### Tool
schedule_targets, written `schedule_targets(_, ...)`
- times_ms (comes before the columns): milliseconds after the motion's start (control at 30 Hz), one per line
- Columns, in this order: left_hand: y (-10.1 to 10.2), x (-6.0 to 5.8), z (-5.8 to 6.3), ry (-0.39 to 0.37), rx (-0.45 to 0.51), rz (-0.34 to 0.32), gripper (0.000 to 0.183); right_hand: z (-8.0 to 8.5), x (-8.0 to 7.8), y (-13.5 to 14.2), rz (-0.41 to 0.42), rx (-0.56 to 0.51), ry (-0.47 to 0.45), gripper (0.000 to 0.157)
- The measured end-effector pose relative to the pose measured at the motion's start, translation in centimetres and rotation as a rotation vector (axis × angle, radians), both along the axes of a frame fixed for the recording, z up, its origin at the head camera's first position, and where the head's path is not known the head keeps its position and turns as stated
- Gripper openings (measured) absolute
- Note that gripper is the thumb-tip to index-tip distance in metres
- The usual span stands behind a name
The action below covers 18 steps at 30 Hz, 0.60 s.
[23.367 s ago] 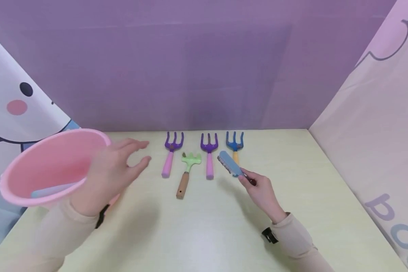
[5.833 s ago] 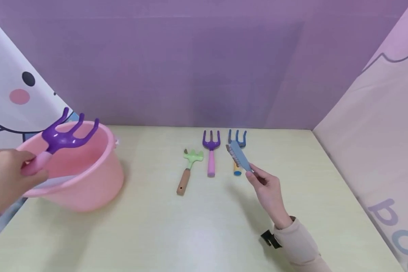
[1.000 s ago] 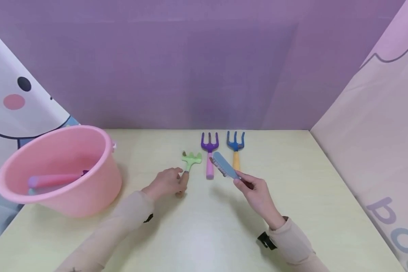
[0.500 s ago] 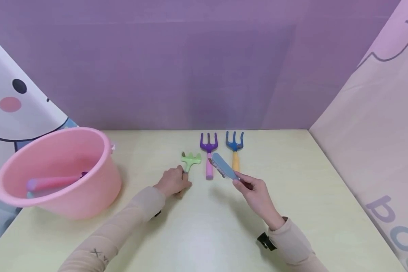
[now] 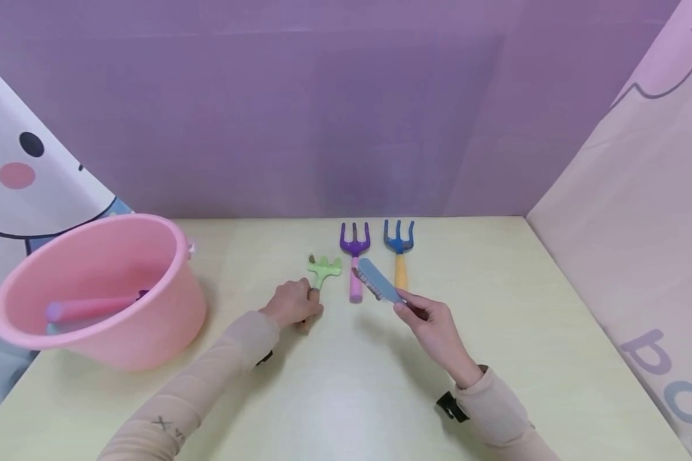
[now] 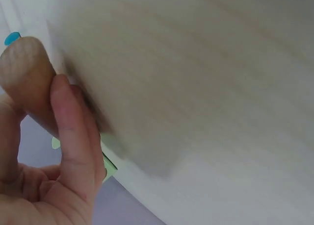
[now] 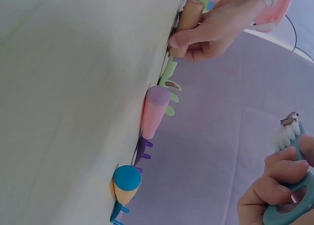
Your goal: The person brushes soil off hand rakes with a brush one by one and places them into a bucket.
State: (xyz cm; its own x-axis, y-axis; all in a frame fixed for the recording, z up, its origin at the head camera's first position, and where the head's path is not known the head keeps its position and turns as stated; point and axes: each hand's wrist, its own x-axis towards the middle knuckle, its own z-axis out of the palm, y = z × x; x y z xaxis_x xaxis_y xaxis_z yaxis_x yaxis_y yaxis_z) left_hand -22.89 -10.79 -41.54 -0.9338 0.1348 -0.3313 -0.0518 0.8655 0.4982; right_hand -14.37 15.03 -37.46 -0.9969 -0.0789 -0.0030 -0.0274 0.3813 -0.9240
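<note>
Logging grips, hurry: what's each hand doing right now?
Left hand: closed, holding the green rake by its brown handle.
Right hand: closed, holding the blue brush.

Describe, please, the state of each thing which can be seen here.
left hand, gripping a wooden handle
green rake, held by that handle, one prong marked brown
right hand, gripping the brush
brush, held raised, brown bits at its tip
purple fork, lying on the table, ungripped
blue fork, lying ungripped beside it
bucket, upright, uncovered, a pink handle inside
</note>
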Motion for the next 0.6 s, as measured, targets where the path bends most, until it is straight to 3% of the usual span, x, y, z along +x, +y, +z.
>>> schedule_targets(300,-0.36,0.13,0.38,0.051,0.031,0.008,0.023,-0.27,-0.09,0.18,0.009,0.004,0.008,0.034)
schedule_targets(600,-0.66,0.30,0.52,0.051,0.053,0.025,0.023,-0.44,-0.10,0.17,0.012,0.006,-0.001,0.035)
